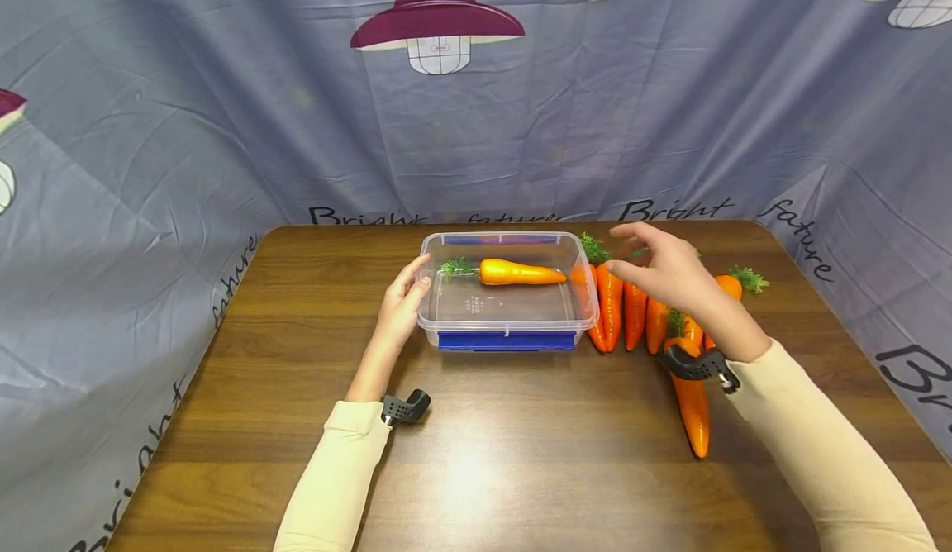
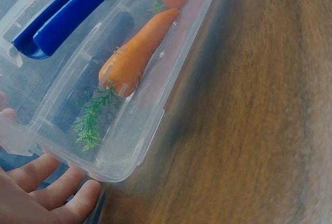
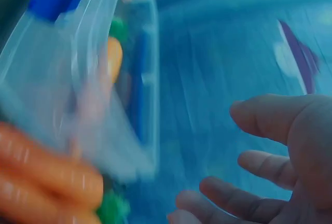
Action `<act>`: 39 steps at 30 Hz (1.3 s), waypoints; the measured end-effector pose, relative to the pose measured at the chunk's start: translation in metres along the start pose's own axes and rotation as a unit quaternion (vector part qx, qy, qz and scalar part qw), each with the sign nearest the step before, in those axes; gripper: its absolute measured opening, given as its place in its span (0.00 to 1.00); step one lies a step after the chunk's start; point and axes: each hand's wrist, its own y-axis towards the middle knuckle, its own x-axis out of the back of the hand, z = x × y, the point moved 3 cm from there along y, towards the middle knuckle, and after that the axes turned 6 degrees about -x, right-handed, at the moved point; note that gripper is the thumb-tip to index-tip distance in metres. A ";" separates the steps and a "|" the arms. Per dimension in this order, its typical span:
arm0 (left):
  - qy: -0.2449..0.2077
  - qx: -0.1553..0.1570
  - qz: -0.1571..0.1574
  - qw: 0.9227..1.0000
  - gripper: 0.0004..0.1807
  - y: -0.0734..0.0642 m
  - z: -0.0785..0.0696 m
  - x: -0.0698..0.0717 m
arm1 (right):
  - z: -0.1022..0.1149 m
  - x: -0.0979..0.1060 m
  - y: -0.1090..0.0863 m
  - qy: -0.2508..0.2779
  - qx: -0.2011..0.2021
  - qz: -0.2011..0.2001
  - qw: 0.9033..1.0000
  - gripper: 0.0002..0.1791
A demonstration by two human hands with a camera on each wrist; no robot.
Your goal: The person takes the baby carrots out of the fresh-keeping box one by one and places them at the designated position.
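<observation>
A clear plastic box (image 1: 506, 325) with blue side clips stands on the table. One orange carrot (image 1: 521, 273) with a green top lies inside it, pointing right. At the box's left end is my left hand (image 1: 402, 300), its fingers against the outside of the end wall in the left wrist view. My right hand (image 1: 662, 267) hovers over several carrots (image 1: 611, 308) to the right of the box. Its fingers and thumb are spread, with nothing between them in the right wrist view. Part of the carrot row is hidden under this hand and wrist.
One carrot (image 1: 692, 411) lies nearer the table's front, its tip pointing forward toward me. Another carrot (image 1: 729, 287) sits at the far right of the group. A printed grey-blue curtain (image 1: 476, 139) hangs behind the wooden table (image 1: 327, 287).
</observation>
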 end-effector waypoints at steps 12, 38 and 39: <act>-0.004 0.008 -0.001 1.000 0.26 0.002 0.001 -0.001 | 0.081 -0.086 0.061 -0.027 0.089 0.096 0.991 0.29; 0.002 0.012 0.002 1.000 0.26 0.001 -0.001 0.000 | 0.081 -0.146 0.081 -0.163 0.080 0.085 0.980 0.28; 0.001 0.012 0.001 1.000 0.26 0.001 0.000 0.000 | 0.080 -0.146 0.080 -0.162 0.079 0.094 0.979 0.28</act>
